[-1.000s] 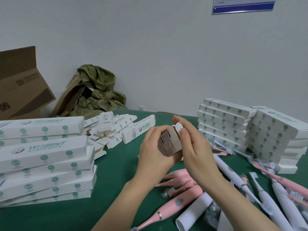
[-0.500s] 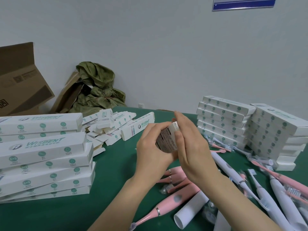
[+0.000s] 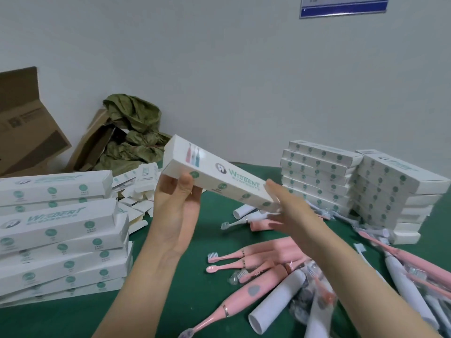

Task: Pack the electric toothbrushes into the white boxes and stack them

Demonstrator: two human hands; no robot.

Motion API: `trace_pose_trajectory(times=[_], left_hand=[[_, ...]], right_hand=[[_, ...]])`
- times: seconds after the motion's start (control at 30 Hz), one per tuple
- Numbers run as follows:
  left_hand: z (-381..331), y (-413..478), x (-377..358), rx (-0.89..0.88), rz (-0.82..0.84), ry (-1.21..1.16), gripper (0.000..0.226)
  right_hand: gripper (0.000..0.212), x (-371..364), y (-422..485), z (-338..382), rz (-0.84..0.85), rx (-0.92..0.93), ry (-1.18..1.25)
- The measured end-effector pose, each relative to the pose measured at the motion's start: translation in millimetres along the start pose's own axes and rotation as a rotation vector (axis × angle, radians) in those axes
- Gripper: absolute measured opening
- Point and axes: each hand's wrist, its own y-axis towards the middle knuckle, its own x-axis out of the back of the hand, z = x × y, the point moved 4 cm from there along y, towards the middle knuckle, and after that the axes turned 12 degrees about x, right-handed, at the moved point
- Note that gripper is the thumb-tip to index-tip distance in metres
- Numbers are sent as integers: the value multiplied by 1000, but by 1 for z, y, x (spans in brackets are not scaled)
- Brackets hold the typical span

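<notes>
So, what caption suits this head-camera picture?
Left hand grips a white box, right hand touching its end, over a green table strewn with toothbrushes, beside stacked boxes.

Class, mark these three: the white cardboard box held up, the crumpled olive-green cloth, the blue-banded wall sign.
White cardboard box held up (image 3: 214, 170): head view, printed top face.
Crumpled olive-green cloth (image 3: 133, 115): head view, upper folds.
Blue-banded wall sign (image 3: 344, 7): head view, blue band.
</notes>
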Motion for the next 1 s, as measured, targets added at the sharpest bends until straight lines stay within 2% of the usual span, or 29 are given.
trace_pose_trajectory(times=[0.07,0.13,0.2,0.23,0.27,0.3,0.37,0.4,0.47,0.57,0.63,0.73,0.8,0.9,1.0], left_hand=[[6,2,6,54,-18,-44,67],[12,5,15,121,-105,-16,66],[17,6,30,186,-365,191,73],[17,4,36,190,-511,367,76],[17,2,38,145,-609,591,77],[16,-2,33,45,-628,833,76],[21,-6,13,-156,-471,1172,76],[27,-8,4,-188,-368,1267,78],[40,-11,-10,-191,-190,1404,80],[48,-14,-13,-189,-38,1520,72],[45,-14,-10,-230,-30,1555,66],[39,-14,-8,-282,-114,1530,59],[36,-17,-14,-301,-120,1408,56],[29,-24,-26,-481,-146,1323,28],[30,-22,-27,-427,-136,1331,14]], right_hand=[[28,-2,-1,-2,59,-94,257],[20,2,1,1,-31,-45,360],[23,16,7,7,-214,114,218],[26,23,7,12,-295,215,83],[30,27,6,17,-347,299,-51],[32,28,3,21,-367,355,-163],[31,22,-2,25,-329,410,-279],[28,15,-4,27,-279,416,-285],[22,-1,-8,27,-148,408,-252],[39,-9,-10,31,-4,382,-282],[36,-2,-10,33,39,300,-166],[18,5,-14,36,70,253,23],[15,5,-15,36,21,315,-45],[18,-3,-18,38,-35,370,-104],[21,-10,-22,38,-34,373,-104]])
